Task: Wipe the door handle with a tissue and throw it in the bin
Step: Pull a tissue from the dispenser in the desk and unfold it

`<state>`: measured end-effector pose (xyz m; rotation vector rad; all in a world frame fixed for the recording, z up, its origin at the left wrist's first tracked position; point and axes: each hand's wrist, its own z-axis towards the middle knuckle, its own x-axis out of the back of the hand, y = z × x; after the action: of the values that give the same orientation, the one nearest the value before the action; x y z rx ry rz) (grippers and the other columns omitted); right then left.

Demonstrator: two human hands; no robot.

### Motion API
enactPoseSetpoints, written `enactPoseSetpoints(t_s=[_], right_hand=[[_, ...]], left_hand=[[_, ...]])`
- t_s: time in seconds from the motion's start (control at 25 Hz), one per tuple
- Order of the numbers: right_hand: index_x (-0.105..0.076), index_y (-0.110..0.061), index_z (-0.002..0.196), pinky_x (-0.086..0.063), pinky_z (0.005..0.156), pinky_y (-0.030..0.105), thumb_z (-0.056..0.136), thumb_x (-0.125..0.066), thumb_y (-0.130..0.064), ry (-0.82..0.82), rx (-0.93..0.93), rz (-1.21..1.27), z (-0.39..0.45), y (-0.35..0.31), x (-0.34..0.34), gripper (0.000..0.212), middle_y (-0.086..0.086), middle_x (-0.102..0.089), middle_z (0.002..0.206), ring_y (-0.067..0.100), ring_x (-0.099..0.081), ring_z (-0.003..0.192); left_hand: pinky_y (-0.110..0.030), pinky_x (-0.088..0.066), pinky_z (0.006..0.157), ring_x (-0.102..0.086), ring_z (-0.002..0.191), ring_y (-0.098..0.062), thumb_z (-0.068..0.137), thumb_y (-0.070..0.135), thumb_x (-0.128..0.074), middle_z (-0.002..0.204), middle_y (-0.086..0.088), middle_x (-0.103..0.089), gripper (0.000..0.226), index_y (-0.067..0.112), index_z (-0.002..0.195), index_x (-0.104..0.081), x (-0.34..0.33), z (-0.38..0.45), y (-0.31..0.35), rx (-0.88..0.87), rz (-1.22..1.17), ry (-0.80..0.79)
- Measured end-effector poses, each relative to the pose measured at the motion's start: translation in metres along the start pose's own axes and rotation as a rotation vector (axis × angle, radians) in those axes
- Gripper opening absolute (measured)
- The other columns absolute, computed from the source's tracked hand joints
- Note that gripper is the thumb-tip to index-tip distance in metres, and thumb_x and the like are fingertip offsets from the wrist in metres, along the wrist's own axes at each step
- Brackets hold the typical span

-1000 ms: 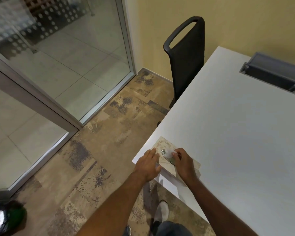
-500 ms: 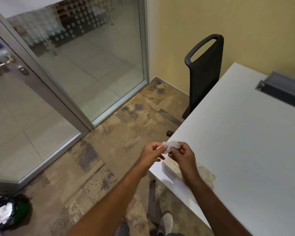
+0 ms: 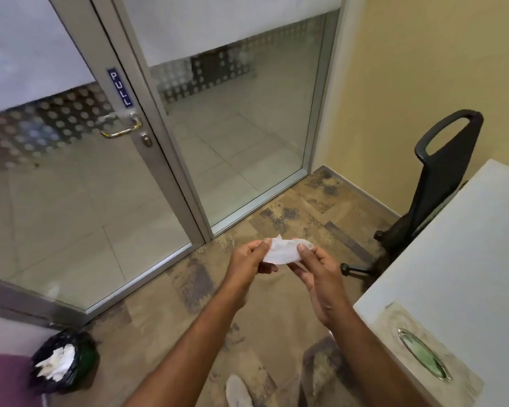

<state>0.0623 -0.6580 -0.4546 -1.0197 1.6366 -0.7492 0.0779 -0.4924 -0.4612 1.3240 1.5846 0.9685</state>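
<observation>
A white tissue (image 3: 282, 251) is stretched between my two hands above the floor. My left hand (image 3: 249, 261) pinches its left end, and my right hand (image 3: 315, 267) pinches its right end. The brass door handle (image 3: 123, 129) sits on a glass door's metal frame at the upper left, under a blue PULL sign (image 3: 119, 88), well away from my hands. A small bin (image 3: 63, 362) with a black liner and white tissues inside stands on the floor at the lower left.
The white table (image 3: 467, 254) fills the right side, with a tissue box (image 3: 423, 356) at its near corner. A black chair (image 3: 441, 177) stands against the yellow wall. Glass panels line the far side. My shoe (image 3: 238, 390) shows at the bottom.
The tissue came out of the box on the table and now hangs between both hands. My view has swung left and up, bringing the door handle and bin into sight.
</observation>
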Motion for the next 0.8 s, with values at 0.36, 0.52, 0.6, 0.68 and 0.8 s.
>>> enactPoseSetpoints(t_s=[0.36,0.52,0.6,0.68,0.8], right_hand=[[-0.058,-0.014,0.093,-0.062,0.08,0.036,0.094,-0.064,-0.002,-0.18,-0.045,-0.078,0.046,0.047,-0.144,0.014,0.02,-0.071,0.101,0.025,-0.071,0.084],[-0.068,-0.034,0.103,-0.061,0.078,0.032,0.083,-0.069,-0.025,-0.28,0.019,-0.329,0.068,0.05,-0.19,0.023,0.004,-0.077,0.105,0.023,-0.073,0.089],[-0.069,-0.036,0.112,-0.06,0.077,0.03,0.079,-0.072,-0.043,-0.3,0.074,-0.419,0.092,0.046,-0.217,0.034,0.0,-0.076,0.107,0.018,-0.073,0.096],[-0.072,-0.034,0.111,-0.062,0.075,0.034,0.08,-0.076,-0.044,-0.308,0.104,-0.456,0.121,0.043,-0.242,0.033,-0.001,-0.078,0.099,0.019,-0.075,0.093],[-0.077,-0.029,0.098,-0.062,0.079,0.043,0.088,-0.076,-0.029,-0.311,0.096,-0.468,0.172,0.045,-0.274,0.011,0.003,-0.08,0.094,0.026,-0.076,0.091]], left_hand=[[-0.023,-0.056,0.059,-0.065,0.065,-0.011,0.107,0.016,-0.056,0.081,-0.002,-0.072,0.018,0.009,0.102,-0.072,0.143,0.029,0.071,-0.109,-0.263,0.221],[-0.023,-0.052,0.06,-0.064,0.07,-0.013,0.105,0.014,-0.059,0.084,-0.003,-0.07,0.013,0.012,0.101,-0.071,0.174,0.046,0.091,-0.114,-0.3,0.245],[-0.027,-0.051,0.066,-0.063,0.078,-0.018,0.1,0.015,-0.068,0.088,-0.006,-0.07,0.004,0.013,0.101,-0.071,0.189,0.063,0.101,-0.116,-0.281,0.261],[-0.029,-0.053,0.071,-0.064,0.085,-0.021,0.098,0.013,-0.072,0.094,-0.009,-0.07,0.008,0.012,0.106,-0.071,0.201,0.083,0.108,-0.132,-0.256,0.25],[-0.034,-0.055,0.079,-0.066,0.089,-0.022,0.098,0.004,-0.069,0.096,-0.008,-0.071,0.02,0.011,0.117,-0.07,0.221,0.121,0.122,-0.151,-0.244,0.271]])
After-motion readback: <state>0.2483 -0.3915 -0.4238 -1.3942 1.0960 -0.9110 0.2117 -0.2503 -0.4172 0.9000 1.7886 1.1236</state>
